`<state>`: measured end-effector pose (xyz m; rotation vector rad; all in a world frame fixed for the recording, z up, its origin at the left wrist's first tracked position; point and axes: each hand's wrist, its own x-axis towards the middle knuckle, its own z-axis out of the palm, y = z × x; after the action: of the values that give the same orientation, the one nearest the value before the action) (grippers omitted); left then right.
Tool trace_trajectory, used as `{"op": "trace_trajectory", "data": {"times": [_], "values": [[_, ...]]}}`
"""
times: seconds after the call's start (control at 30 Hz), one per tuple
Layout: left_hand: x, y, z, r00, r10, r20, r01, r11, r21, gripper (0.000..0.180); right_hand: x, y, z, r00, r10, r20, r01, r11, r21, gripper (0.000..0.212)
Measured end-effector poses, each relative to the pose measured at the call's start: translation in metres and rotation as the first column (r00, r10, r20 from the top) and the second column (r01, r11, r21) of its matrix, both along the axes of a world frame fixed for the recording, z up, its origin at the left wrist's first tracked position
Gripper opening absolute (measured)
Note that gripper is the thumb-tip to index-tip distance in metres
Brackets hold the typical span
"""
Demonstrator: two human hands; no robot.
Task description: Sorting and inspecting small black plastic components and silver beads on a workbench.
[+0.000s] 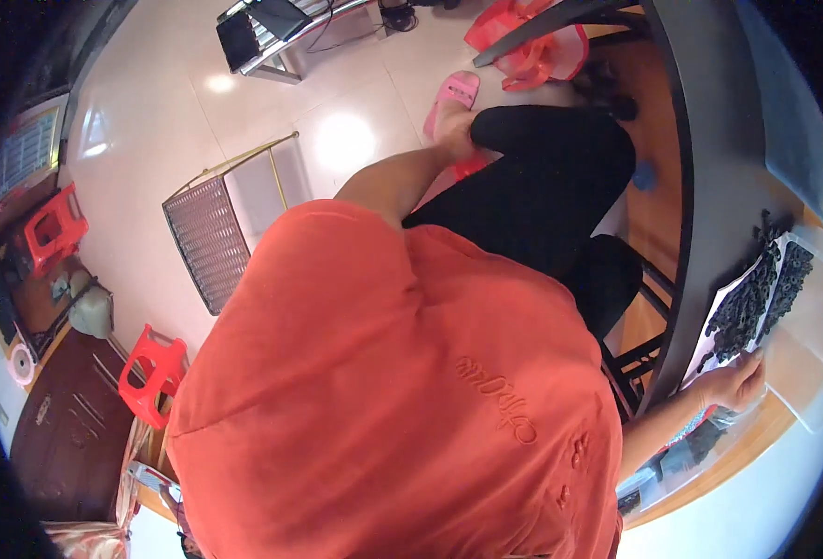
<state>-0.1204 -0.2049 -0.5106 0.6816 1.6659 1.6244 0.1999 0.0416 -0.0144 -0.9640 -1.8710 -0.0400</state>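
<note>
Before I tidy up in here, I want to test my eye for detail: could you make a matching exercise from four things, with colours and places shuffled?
1. Small loose pieces
2. Woven panel
3. Plastic stools
4. Slipper

A. Red, toward the picture's left side
B. Pink, in the picture's upper half
C. Black, close to the right hand
D. Brown, left of the picture's middle

Pairs: 1-C, 2-D, 3-A, 4-B

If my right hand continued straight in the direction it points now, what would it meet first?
Most likely the clear plastic just beyond the right hand. Depth is unclear, so it may already touch it. The small black pieces lie left of that line.
</note>
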Motion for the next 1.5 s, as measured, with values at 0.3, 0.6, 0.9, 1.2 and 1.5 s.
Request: {"op": "trace_trajectory", "data": {"times": [0.3, 0.6, 0.9, 1.2, 1.5], "values": [[0.025, -0.066, -0.149, 0.949, -0.297, 0.104, 0.299, 0.752, -0.587, 0.029, -0.013, 0.016, -0.01, 0.997, 0.072, 0.041, -0.073, 0.997, 0.02, 0.019], [-0.013, -0.101, 0.004, 0.793, -0.609, -0.037, 0.324, 0.472, -0.82, 0.042, -0.02, 0.011, -0.004, 0.992, 0.111, -0.053, -0.111, 0.994, 0.013, 0.02], [-0.023, -0.149, -0.135, 0.934, -0.356, -0.045, 0.191, 0.6, -0.777, 0.042, -0.024, 0.023, -0.011, 0.97, 0.2, -0.138, -0.206, 0.978, -0.03, 0.021], [-0.001, -0.126, 0.038, 0.967, -0.207, 0.148, 0.248, 0.64, -0.727, 0.035, -0.024, 0.009, -0.005, 0.99, 0.129, -0.055, -0.132, 0.989, -0.068, 0.021], [0.027, -0.117, 0.083, 0.972, -0.204, 0.114, 0.225, 0.691, -0.687, 0.034, -0.015, 0.009, -0.001, 0.988, 0.086, -0.127, -0.086, 0.996, 0.009, 0.013]]}}
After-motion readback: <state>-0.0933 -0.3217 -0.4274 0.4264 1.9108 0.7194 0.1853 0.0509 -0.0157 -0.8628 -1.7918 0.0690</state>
